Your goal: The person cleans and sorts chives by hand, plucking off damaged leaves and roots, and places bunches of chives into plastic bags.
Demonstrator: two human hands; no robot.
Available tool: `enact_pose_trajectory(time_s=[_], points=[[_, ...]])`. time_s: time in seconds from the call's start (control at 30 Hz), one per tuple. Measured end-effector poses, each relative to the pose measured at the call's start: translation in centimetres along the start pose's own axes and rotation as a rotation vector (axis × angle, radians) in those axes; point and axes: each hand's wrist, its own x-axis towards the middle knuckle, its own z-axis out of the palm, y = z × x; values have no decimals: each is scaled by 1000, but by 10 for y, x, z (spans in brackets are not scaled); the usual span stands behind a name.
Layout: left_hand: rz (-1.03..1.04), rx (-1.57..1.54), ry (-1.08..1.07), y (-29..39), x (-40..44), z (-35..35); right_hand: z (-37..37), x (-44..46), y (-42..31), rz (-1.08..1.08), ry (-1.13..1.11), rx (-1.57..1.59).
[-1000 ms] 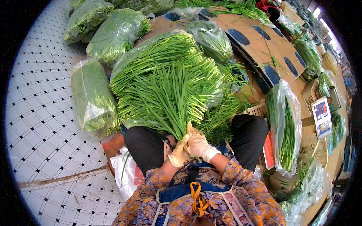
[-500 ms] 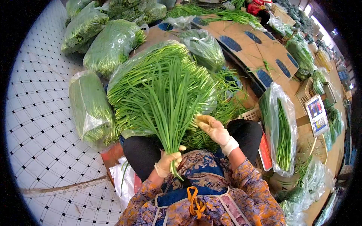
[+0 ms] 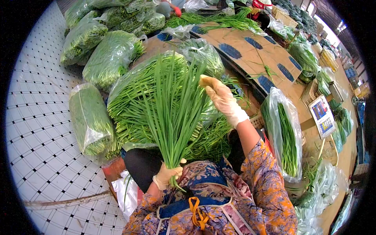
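Observation:
My gloved left hand (image 3: 168, 175) is closed around the lower stems of a bunch of garlic chives (image 3: 174, 113), whose long flat leaves fan out away from me. At the right edge of the fan is my gloved right hand (image 3: 223, 100), raised, with thumb and fingers pressed together close to the leaf tips. Whatever is between those fingertips is too small to make out. Behind the bunch lies a large heap of chives (image 3: 127, 105) in clear plastic, its cut ends facing outward. Loose chives (image 3: 213, 143) are piled below my right hand.
Bagged greens (image 3: 92, 121) stand on the tiled floor (image 3: 43, 129) at left, with more bags (image 3: 111, 58) behind. Flattened cardboard (image 3: 250, 55) lies ahead. To the right are an open bag of chives (image 3: 288, 141) and a printed white panel (image 3: 322, 116). Other people work at the far end.
My right hand has moved up and away from me, from beside the lower leaves to near the tips. The left hand keeps its hold on the bunch. The view has shifted slightly.

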Motion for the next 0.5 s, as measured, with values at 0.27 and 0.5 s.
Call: enact_pose_trajectory(time_s=[0.27, 0.5], points=[[-10, -112, -136, 8, -1, 4, 4, -20, 21, 275, -235, -10], [33, -103, -193, 5, 3, 1, -6, -19, -5, 294, -349, -116]])
